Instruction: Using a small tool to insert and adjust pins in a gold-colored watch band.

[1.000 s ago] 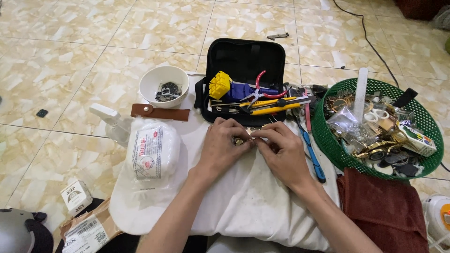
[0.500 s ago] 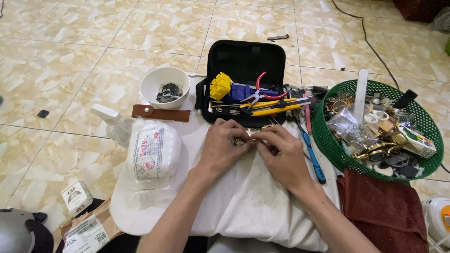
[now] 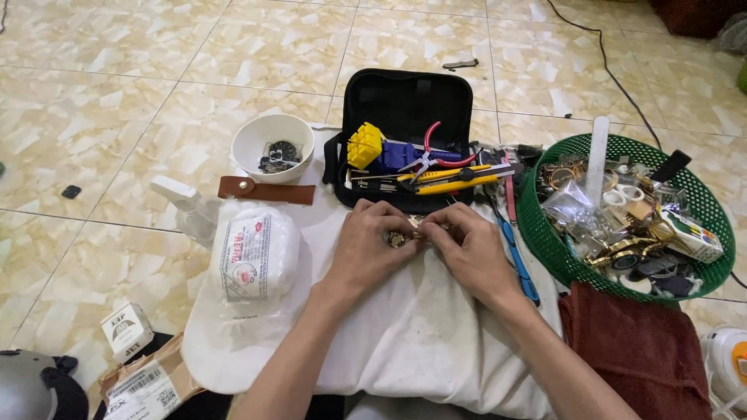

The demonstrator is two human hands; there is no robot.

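Note:
Both hands meet over a white cloth (image 3: 420, 334) in front of me. My left hand (image 3: 366, 245) and my right hand (image 3: 467, 249) pinch the same small metal piece (image 3: 406, 235), a gold and silver watch part, between their fingertips. Most of the piece is hidden by the fingers. Just beyond the hands lies an open black tool case (image 3: 408, 101) with a yellow holder block (image 3: 364, 145), red-handled pliers (image 3: 436, 152) and yellow-handled tools.
A white bowl (image 3: 272, 144) with dark small parts and a brown leather strap (image 3: 264, 190) lie to the left. A white wrapped packet (image 3: 253, 260) sits on the cloth. A green basket (image 3: 545, 233) of watch parts stands right, a dark red cloth (image 3: 646, 350) below it.
The hands stay together on the small piece; the fingers shift only slightly.

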